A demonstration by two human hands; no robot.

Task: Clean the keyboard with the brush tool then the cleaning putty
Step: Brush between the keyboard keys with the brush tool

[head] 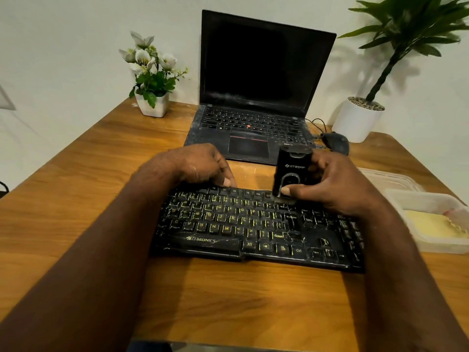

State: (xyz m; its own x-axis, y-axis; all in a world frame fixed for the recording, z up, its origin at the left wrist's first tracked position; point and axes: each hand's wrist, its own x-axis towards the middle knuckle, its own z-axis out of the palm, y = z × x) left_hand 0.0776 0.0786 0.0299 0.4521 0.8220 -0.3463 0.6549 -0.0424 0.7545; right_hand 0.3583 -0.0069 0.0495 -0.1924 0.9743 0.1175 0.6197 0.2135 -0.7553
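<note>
Black and dusty, the keyboard (pixel 253 224) lies across the middle of the wooden tabletop (pixel 88 174), its long side toward the person. The right grip (pixel 337 189) is wrapped round the brush (pixel 291 168), a stubby black tool held upright, with the thumb pressed on its front face. Its bristles touch the keys at the upper rows, right of centre. The left grip (pixel 203 166) sits at the keyboard's far edge, left of the brush, fingers curled over that edge and the thumb tip resting on it. Pale yellow putty (pixel 431 224) lies in an open clear tub (pixel 418 199) just beside the keyboard's right end, and a clear lid (pixel 390 177) lies behind the tub. Beyond the keyboard stands an open laptop (pixel 253 97) with a dark screen, a mouse (pixel 335 143) at its right, white flowers (pixel 152 97) at its left and a potted plant (pixel 357 120) at the far right.
</note>
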